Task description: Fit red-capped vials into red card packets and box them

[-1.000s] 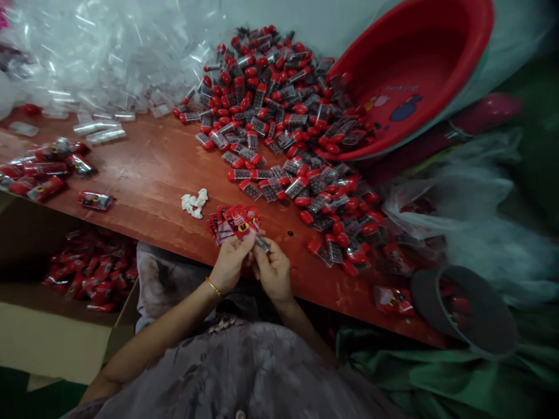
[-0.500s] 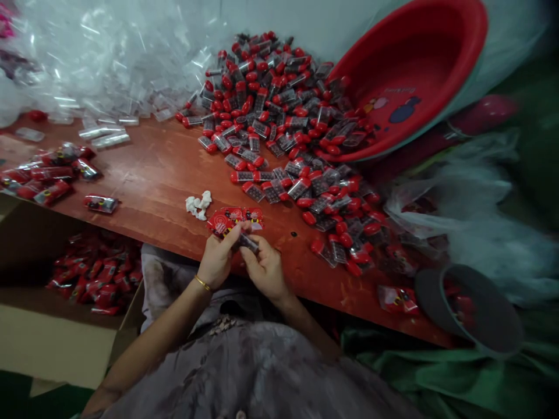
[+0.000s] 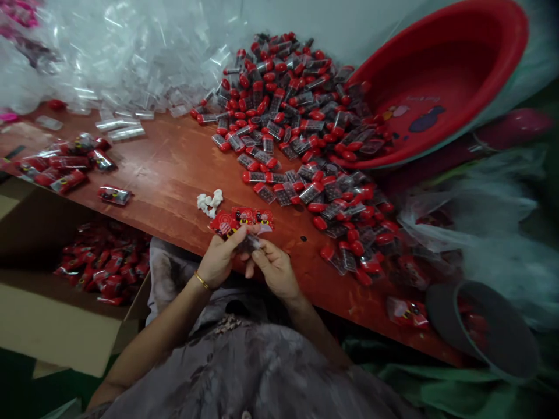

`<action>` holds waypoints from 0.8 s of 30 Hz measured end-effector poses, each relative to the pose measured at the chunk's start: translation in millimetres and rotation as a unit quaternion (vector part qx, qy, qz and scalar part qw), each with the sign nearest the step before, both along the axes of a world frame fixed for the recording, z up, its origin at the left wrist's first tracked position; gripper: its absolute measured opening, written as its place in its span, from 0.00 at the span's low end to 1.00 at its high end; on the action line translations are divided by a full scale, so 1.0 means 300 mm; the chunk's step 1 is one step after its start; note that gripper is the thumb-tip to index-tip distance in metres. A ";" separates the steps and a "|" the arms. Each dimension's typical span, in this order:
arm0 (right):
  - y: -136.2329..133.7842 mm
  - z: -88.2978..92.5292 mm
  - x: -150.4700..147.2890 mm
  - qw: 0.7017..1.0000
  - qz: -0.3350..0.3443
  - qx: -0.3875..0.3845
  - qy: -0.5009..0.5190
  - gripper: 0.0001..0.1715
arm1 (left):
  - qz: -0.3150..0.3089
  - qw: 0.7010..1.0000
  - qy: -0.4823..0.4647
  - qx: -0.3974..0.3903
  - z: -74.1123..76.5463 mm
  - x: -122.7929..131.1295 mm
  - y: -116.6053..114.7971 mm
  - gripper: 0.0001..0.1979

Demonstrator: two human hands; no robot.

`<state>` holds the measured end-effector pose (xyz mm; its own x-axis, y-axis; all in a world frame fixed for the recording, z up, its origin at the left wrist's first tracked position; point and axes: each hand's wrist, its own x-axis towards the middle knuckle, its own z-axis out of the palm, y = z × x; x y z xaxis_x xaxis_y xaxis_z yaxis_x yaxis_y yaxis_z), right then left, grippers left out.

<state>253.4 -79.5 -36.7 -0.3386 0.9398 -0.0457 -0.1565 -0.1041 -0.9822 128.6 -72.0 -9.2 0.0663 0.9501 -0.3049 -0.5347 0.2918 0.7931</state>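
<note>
Both your left hand (image 3: 219, 259) and right hand (image 3: 278, 272) pinch one dark tube (image 3: 247, 244) over the table's (image 3: 161, 160) near edge; a left finger (image 3: 250, 269), hidden half a second ago, shows beneath. Below the table's left, a cardboard box (image 3: 61, 326) holds red packets (image 3: 111, 262); at its right, a grey bin (image 3: 506, 340) holds red pieces (image 3: 474, 327).

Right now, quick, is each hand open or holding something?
Left hand: closed, holding a small packet.
Right hand: closed, pinching the packet's end.

I see pale wall (image 3: 301, 17) across top centre of frame; scuffed reddish-brown worktop (image 3: 166, 169) slanting from left edge toward lower right; dark green floor (image 3: 21, 378), lower left; light dim.
</note>
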 end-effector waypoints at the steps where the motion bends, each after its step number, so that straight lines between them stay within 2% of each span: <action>1: -0.001 -0.003 0.001 1.000 0.001 0.007 -0.008 0.15 | -0.009 1.000 -0.002 0.001 -0.006 -0.001 -0.002 0.19; 6: -0.010 -0.020 -0.034 0.999 -0.025 -0.013 -0.019 0.17 | -0.042 0.998 0.021 -0.028 -0.054 -0.001 -0.021 0.24; 10: -0.002 -0.047 -0.083 0.998 -0.041 -0.022 -0.039 0.18 | -0.048 0.996 0.006 -0.076 -0.057 -0.028 -0.034 0.23; 13: 0.017 -0.075 -0.117 0.991 -0.071 0.048 -0.103 0.21 | -0.037 0.995 -0.011 -0.095 -0.040 -0.047 -0.044 0.18; 15: 0.039 -0.087 -0.124 0.973 -0.078 0.121 -0.179 0.22 | -0.042 0.994 -0.010 -0.103 -0.036 -0.054 -0.051 0.17; 17: 0.061 -0.086 -0.101 0.943 -0.083 0.188 -0.262 0.21 | -0.062 0.991 -0.003 -0.117 -0.042 -0.071 -0.051 0.17; 19: 0.071 -0.072 -0.034 0.900 -0.115 0.233 -0.349 0.19 | -0.055 0.988 0.012 -0.142 -0.053 -0.124 -0.034 0.15; 21: 0.062 -0.059 0.079 0.842 -0.190 0.245 -0.441 0.17 | 0.014 0.985 0.032 -0.171 -0.058 -0.226 0.004 0.10; 22: 0.052 -0.059 0.146 0.800 -0.241 0.237 -0.495 0.18 | 0.065 0.980 0.039 -0.182 -0.055 -0.292 0.027 0.09; 24: 0.026 -0.078 0.278 0.716 -0.303 0.211 -0.593 0.21 | 0.143 0.971 0.056 -0.180 -0.039 -0.427 0.070 0.19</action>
